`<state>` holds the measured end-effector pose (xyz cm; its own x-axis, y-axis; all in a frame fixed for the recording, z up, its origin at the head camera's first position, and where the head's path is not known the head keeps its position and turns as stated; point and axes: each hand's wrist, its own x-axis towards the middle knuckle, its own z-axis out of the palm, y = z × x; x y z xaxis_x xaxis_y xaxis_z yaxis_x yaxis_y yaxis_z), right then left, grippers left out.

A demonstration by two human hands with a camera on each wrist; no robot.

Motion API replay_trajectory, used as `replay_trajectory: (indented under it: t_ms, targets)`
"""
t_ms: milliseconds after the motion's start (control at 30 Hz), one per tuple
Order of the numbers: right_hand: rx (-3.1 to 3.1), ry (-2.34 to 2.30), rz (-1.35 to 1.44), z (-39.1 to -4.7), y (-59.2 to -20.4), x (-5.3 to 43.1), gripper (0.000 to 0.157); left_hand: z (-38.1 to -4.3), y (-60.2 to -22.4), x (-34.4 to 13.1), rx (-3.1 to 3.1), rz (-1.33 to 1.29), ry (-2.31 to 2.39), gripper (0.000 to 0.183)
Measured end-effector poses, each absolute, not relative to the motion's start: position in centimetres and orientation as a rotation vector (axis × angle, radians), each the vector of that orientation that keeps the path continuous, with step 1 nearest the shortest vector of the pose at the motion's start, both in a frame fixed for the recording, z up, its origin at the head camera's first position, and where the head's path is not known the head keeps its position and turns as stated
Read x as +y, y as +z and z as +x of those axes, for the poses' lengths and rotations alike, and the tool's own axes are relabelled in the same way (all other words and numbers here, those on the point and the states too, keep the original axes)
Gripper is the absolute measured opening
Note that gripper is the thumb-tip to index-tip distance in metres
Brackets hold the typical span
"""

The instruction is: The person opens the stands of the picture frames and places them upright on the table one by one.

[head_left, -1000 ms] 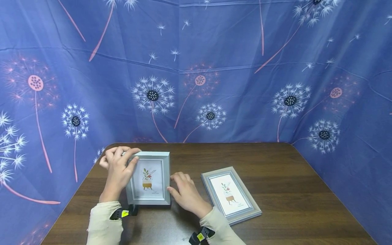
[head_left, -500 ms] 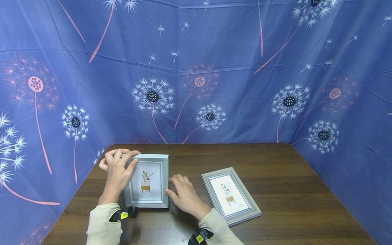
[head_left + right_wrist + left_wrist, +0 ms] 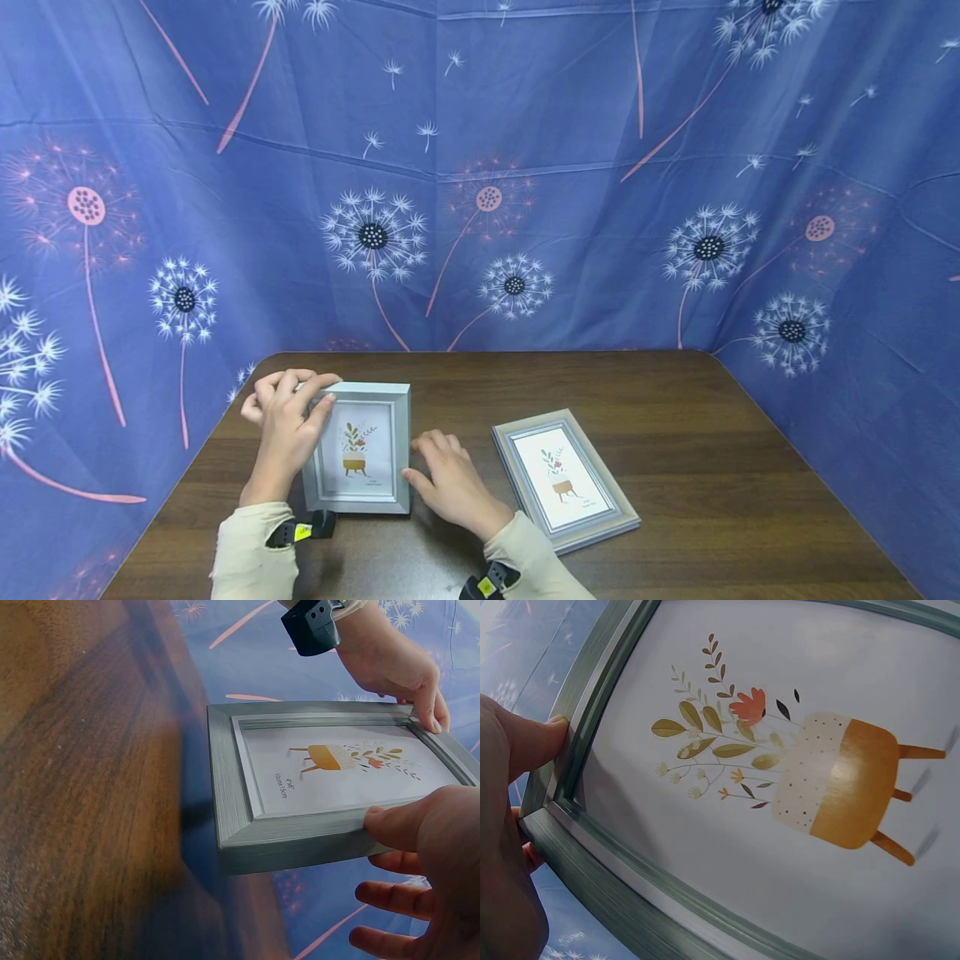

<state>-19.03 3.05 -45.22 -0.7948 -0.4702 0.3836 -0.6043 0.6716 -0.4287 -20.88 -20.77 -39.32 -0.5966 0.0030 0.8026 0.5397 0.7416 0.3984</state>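
Observation:
A grey-green picture frame is held upright at the left of the table, its plant-pot print facing the head camera. My left hand grips its upper left corner. In the left wrist view the left thumb rests on the frame's border, with other fingers partly hidden behind it. At the right side, my right hand pinches the edge, the thumb on the front and the index finger behind. The other right fingers stick out loosely beyond the edge. In the right wrist view the bottom edge is close over the table.
A second frame, beige and blue-grey with a similar print, lies face up at the right, close to the right forearm. Behind the brown wooden table hangs a blue dandelion-patterned cloth. Both wrists wear black straps.
Both hands have brought the held frame slightly down and towards me, tilted much as before. The second frame has stayed where it lies.

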Motion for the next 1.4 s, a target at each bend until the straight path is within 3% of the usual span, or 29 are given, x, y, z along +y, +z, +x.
replay_trajectory:
  t_ms: [867,1400]
  targets:
    - [-2.665,0.772,0.886,-18.8,-45.7,3.0,0.031,-20.4,-40.7,-21.2,-2.07,-0.427,-0.83,0.016]
    - [-2.648,0.761,0.897,-18.8,-45.9,3.3,0.031,-20.4,-41.1,-21.3,-2.061,-0.434,-0.869,0.027]
